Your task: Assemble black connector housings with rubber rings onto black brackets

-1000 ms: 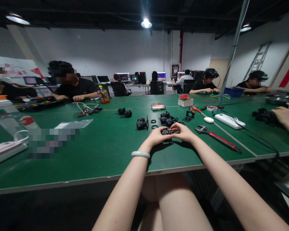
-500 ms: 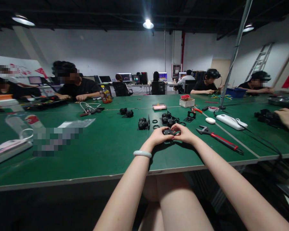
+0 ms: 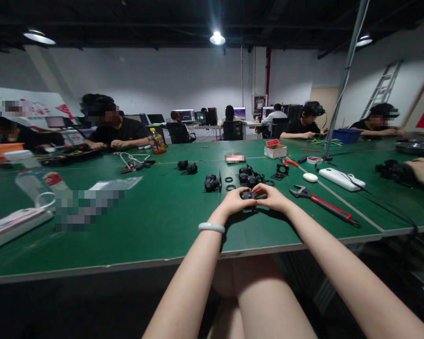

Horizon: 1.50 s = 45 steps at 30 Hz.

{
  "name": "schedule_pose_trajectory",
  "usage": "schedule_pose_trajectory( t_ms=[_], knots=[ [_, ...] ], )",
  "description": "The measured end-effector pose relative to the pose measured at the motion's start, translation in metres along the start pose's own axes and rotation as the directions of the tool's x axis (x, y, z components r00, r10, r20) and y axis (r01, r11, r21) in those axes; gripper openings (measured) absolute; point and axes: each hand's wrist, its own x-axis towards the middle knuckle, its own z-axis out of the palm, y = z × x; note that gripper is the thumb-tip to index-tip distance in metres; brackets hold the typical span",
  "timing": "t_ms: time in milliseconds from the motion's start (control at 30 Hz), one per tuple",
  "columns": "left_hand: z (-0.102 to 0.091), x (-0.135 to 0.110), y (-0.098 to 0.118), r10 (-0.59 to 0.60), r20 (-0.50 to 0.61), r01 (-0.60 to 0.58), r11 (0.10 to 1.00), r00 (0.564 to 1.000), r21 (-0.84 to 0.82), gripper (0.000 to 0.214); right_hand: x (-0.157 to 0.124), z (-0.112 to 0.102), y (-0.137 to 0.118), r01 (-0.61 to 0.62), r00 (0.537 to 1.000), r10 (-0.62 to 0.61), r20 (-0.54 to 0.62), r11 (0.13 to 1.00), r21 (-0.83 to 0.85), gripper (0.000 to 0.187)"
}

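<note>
Between my two hands, just above the green table (image 3: 169,221), is a small black part (image 3: 246,195) with a rounded body; its exact kind is hard to make out. My left hand (image 3: 236,201) grips it from the left, thumb toward me. From the right, the fingers of my right hand (image 3: 270,197) close on the same part. Beyond my hands lie similar black assemblies (image 3: 249,176). Another black assembly (image 3: 211,183) with an upright plate stands to the left, beside two black rings (image 3: 230,187). A black bracket (image 3: 281,171) sits farther right.
A red-handled adjustable wrench (image 3: 325,205) lies right of my hands, near a white power bank (image 3: 342,179) with a cable and a white oval object (image 3: 310,177). Left are a plastic bag (image 3: 116,183) and a bottle (image 3: 31,176). A metal pole (image 3: 344,84) rises at right. Co-workers sit around.
The whole view has shifted slightly. Both hands stay on the black part in nearly the same pose; nothing on the table has visibly been moved.
</note>
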Motion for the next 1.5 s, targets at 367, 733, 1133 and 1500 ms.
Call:
schedule_pose_trajectory(
  t_ms=[367, 733, 1133, 1500],
  knots=[
    [-0.001, 0.0, 0.001, -0.029, -0.015, 0.029, 0.999, 0.999, 0.013, 0.062, 0.003, -0.001, 0.004, -0.045, 0.998, 0.044, 0.037, 0.998, 0.051, 0.035],
    [-0.003, 0.0, 0.003, 0.005, 0.017, -0.005, 0.999, 1.0, 0.031, 0.059, 0.006, 0.001, 0.01, -0.063, 0.997, 0.059, 0.044, 0.992, 0.11, 0.03],
    [-0.003, 0.0, 0.0, 0.005, 0.024, -0.007, 0.998, 1.0, 0.07, 0.059, 0.006, 0.0, 0.014, -0.063, 0.998, 0.06, 0.037, 0.993, 0.096, 0.031],
    [-0.004, -0.001, 0.006, -0.075, 0.032, 0.073, 0.996, 0.997, 0.051, 0.062, 0.005, 0.0, 0.01, -0.069, 0.997, 0.066, 0.033, 0.994, 0.087, 0.031]
  ],
)
